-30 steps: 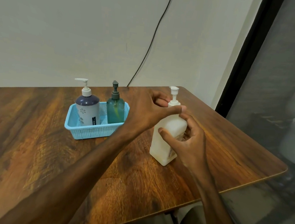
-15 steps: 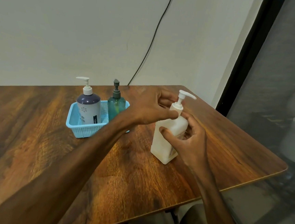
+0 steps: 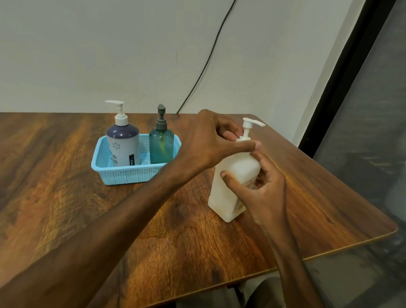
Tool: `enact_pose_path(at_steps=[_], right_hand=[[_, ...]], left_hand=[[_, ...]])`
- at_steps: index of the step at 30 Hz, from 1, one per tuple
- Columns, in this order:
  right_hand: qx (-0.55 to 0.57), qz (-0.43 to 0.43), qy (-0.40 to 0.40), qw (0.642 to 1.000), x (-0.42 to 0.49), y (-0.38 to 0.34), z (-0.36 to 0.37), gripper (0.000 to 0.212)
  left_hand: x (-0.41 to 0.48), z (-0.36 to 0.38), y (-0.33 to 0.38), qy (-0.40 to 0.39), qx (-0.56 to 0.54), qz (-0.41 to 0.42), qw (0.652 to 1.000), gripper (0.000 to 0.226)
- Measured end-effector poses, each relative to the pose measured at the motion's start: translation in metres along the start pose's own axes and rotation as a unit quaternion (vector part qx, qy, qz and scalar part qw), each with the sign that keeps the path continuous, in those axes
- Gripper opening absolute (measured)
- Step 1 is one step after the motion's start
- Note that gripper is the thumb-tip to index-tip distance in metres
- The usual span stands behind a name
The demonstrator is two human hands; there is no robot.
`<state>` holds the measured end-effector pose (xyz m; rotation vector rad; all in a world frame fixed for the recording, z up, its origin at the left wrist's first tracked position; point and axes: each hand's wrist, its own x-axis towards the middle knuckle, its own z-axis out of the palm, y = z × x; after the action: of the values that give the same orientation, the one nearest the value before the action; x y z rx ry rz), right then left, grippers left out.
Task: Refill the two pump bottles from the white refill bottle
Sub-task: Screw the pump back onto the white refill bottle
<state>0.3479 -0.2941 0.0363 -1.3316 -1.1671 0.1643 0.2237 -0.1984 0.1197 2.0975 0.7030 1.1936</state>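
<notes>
White refill bottle (image 3: 228, 193) stands upright on the table (image 3: 70, 203); my right hand (image 3: 265, 198) curls around its body, while my left hand (image 3: 210, 139) pinches the collar below its pump, thumb in front.
</notes>
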Motion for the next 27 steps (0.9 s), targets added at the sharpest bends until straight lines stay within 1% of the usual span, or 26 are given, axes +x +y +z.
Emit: enact_pose_path(at_steps=[2,6,9,12,15,17,19,22,25,27], right_hand=[[-0.001,0.001,-0.002,1.0,0.0,0.001,0.0,0.078],[0.0,0.006,0.002,1.0,-0.001,-0.001,0.0,0.076],[0.004,0.005,-0.001,1.0,-0.001,-0.002,0.001,0.071],[-0.001,0.009,-0.001,1.0,-0.001,-0.003,0.001,0.071],[-0.003,0.009,0.001,1.0,-0.001,-0.004,0.001,0.07],[-0.007,0.008,0.003,1.0,-0.001,-0.004,0.001,0.069],[-0.012,0.004,0.003,1.0,-0.001,-0.005,0.001,0.068],[-0.015,0.001,0.004,1.0,-0.001,-0.005,0.0,0.068],[0.002,0.0,-0.002,1.0,-0.002,-0.006,0.001,0.071],[0.007,-0.002,0.001,1.0,-0.003,-0.006,0.001,0.071]], left_hand=[[0.0,-0.001,0.0,-0.012,0.005,0.007,1.0,0.039],[0.003,-0.007,-0.002,-0.053,0.0,0.023,0.998,0.034],[0.007,-0.016,0.002,-0.102,0.003,0.024,0.995,0.035],[0.01,-0.02,0.005,-0.16,-0.019,0.003,0.987,0.036],[0.009,-0.016,0.007,-0.178,-0.016,-0.012,0.984,0.025],[0.007,-0.013,0.007,-0.188,-0.068,-0.033,0.979,0.034],[0.003,-0.01,0.007,-0.19,-0.128,-0.056,0.972,0.05],[0.001,-0.003,0.005,-0.171,-0.161,-0.073,0.969,0.066],[-0.001,0.002,0.001,-0.112,-0.121,-0.075,0.983,0.067],[-0.003,0.001,-0.004,-0.09,-0.102,-0.071,0.988,0.06]])
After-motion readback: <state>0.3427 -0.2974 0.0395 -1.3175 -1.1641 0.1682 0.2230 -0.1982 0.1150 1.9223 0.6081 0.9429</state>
